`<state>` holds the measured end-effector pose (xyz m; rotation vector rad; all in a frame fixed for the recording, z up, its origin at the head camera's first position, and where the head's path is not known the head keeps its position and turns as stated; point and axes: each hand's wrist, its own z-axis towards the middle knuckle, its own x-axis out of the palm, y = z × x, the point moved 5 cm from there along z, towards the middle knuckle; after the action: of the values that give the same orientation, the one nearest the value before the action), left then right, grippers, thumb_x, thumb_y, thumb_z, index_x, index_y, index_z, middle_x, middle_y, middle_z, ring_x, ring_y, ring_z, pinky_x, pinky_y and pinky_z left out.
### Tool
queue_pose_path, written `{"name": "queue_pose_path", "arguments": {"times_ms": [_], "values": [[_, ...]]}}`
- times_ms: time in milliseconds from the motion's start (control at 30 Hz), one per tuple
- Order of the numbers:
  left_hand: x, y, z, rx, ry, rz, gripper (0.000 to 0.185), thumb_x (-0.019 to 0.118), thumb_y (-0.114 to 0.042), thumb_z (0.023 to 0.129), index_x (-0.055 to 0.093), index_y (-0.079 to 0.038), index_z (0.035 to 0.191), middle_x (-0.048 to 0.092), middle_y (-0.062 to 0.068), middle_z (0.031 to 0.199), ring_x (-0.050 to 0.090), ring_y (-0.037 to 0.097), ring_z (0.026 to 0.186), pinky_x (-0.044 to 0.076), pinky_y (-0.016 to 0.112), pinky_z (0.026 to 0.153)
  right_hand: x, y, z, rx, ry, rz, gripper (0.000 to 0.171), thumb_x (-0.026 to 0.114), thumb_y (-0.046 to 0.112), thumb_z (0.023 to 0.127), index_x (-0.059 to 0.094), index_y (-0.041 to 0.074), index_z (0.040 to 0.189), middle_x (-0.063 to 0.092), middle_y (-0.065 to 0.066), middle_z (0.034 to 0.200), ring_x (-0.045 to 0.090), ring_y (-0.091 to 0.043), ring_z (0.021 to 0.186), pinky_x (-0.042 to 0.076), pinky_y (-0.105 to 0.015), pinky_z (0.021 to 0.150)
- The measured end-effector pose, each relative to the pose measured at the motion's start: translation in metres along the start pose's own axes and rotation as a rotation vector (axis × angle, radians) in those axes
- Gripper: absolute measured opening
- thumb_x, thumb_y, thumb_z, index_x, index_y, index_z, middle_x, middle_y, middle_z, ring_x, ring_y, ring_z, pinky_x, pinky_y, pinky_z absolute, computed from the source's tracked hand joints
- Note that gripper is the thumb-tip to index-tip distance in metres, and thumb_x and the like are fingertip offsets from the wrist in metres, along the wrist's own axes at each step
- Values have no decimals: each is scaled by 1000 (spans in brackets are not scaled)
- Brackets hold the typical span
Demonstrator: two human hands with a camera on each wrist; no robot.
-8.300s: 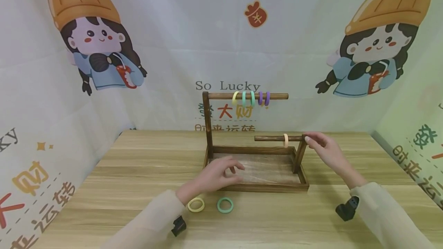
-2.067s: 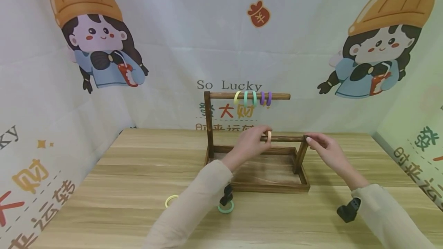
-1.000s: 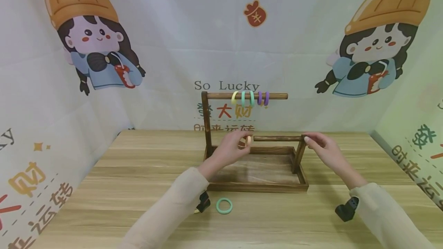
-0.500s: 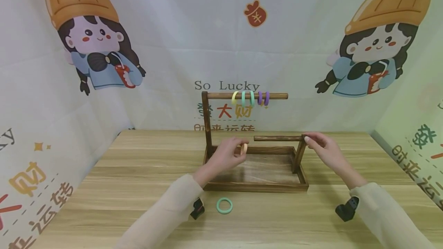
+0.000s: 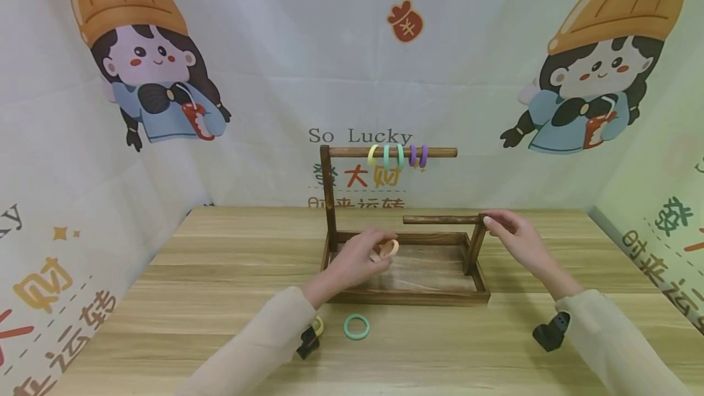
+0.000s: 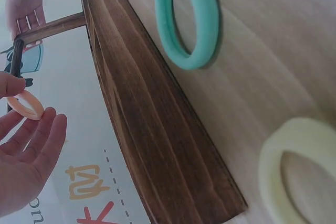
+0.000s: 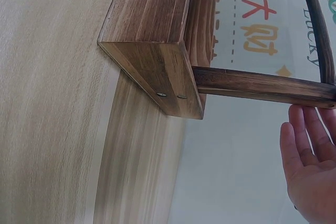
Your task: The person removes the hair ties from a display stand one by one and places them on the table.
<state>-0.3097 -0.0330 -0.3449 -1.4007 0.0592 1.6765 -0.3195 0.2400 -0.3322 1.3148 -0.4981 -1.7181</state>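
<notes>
The left hand (image 5: 357,256) pinches a peach ring (image 5: 389,248) over the wooden rack's (image 5: 409,298) tray, left of its lower rod (image 5: 440,220). The right hand (image 5: 514,238) steadies that rod's post end with fingertips (how firmly, I cannot tell). Such a light pinch could drop the ring into the tray. Only the left wrist view fully shows the yellow ring (image 6: 302,174) beside the green ring (image 6: 189,19) before the rack.

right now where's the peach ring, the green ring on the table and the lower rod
peach ring (image 5: 389,248), head view, on its band between the left hand's fingertips
green ring (image 5: 357,326), head view, on its near rim, flat on the table
lower rod (image 5: 440,220), head view, mid-length of the bare wooden bar
</notes>
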Motion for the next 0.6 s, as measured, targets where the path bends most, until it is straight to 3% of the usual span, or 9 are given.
{"name": "queue_pose_path", "arguments": {"times_ms": [133,300,600], "values": [[1,-4,-4,1,19,-23,40,63,-13,82,52,-6,119,54,6,104,51,12,81,44,18,59,0,0,0,3,1,8,41,42,25,95,46,-4,123,52,-22,114,52,-32,96,45,-23,71],[4,-5,-7,16,31,-72,38,63,-11,81,54,-5,118,55,5,101,51,12,80,44,16,57,0,-1,1,12,0,0,41,42,25,95,47,-3,123,52,-21,114,53,-27,95,45,-23,71],[13,-10,-16,105,50,-56,36,66,-14,79,57,-6,113,56,5,95,52,14,77,43,16,58,1,-5,2,16,4,7,41,42,24,95,46,-4,124,52,-21,115,52,-30,96,45,-23,70]]}}
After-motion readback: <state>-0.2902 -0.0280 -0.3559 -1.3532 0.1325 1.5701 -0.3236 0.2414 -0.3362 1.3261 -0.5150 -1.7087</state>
